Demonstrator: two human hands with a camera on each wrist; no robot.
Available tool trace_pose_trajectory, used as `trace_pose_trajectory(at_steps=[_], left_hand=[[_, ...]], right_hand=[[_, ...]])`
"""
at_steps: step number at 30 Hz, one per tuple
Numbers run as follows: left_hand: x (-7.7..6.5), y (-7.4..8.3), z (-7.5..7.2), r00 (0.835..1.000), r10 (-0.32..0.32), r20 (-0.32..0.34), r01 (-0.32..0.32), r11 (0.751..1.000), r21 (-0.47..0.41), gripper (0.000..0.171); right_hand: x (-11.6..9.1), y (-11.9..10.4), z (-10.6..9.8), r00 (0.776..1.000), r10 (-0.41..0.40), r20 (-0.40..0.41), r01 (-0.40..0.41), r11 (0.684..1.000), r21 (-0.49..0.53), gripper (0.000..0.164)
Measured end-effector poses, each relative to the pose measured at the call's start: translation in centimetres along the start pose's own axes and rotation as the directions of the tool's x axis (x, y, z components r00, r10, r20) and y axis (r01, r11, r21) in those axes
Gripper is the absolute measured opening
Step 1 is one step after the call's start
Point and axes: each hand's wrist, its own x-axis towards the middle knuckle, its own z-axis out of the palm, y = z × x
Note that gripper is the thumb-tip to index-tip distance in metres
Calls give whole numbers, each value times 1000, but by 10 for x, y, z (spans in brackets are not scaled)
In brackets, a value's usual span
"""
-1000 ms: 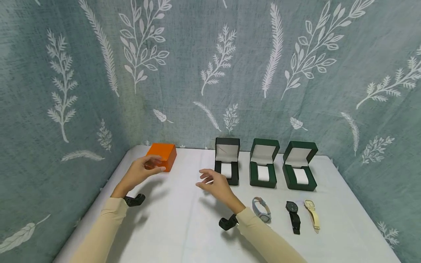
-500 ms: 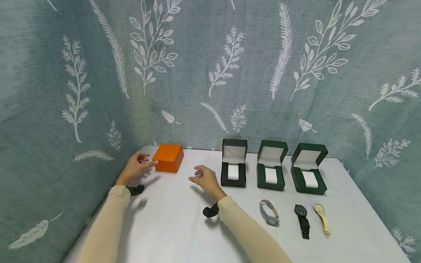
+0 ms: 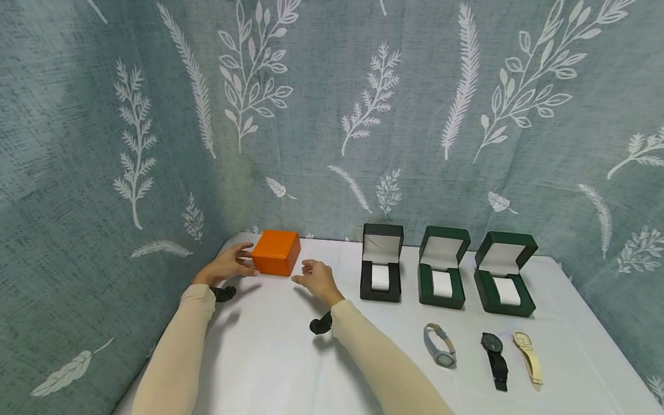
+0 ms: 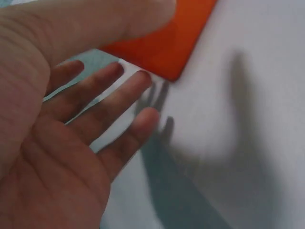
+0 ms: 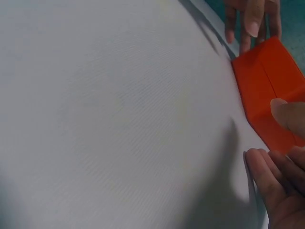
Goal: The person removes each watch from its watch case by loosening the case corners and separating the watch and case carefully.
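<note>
A closed orange box [image 3: 276, 252] stands at the back left of the white table. My left hand [image 3: 228, 264] is at its left side, fingers spread and relaxed, fingertips right at the box's edge. In the left wrist view the palm of that hand [image 4: 62, 152] faces up beside the orange box [image 4: 157, 47], the thumb overlapping it. My right hand [image 3: 317, 280] hovers off the box's front right corner, fingers loosely bent, holding nothing. In the right wrist view its thumb overlaps the orange box [image 5: 267, 81], and the other hand's fingers show at the far side.
Three open watch boxes line the back right: a black one [image 3: 366, 282], a green one [image 3: 425, 286] and another green one [image 3: 483, 286]. In front lie a grey-blue watch [image 3: 445, 359], a black watch [image 3: 498, 363] and a gold watch [image 3: 529, 357]. A patterned curtain [image 3: 311, 115] hangs behind.
My left hand has moved from in front of the orange box to its left side. My right hand has moved left toward the box. The head view has turned slightly left.
</note>
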Motion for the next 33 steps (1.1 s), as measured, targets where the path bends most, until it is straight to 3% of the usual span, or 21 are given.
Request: trace_pose_trajectory(at_steps=[7, 13, 19, 24, 28, 33], left_hand=[[6, 2, 3, 1000, 2, 13, -2, 1000, -15, 102], [11, 1, 1, 997, 24, 79, -21, 999, -40, 116], [13, 0, -2, 988, 6, 153, -12, 999, 38, 124], [15, -3, 4, 982, -19, 190, 6, 998, 67, 128], [15, -6, 7, 977, -28, 211, 22, 999, 32, 130], [16, -13, 6, 961, 26, 276, -15, 999, -43, 128]], right_hand=[[4, -4, 8, 998, 29, 62, -34, 996, 82, 57], [5, -8, 11, 999, 40, 28, -43, 995, 94, 51], [7, -7, 11, 999, 43, 18, -45, 994, 102, 38], [9, 0, 12, 999, 40, -4, -40, 996, 85, 48], [9, 5, 13, 1000, 23, 3, -23, 998, 62, 46], [8, 6, 13, 1000, -11, 19, 10, 998, 64, 41]])
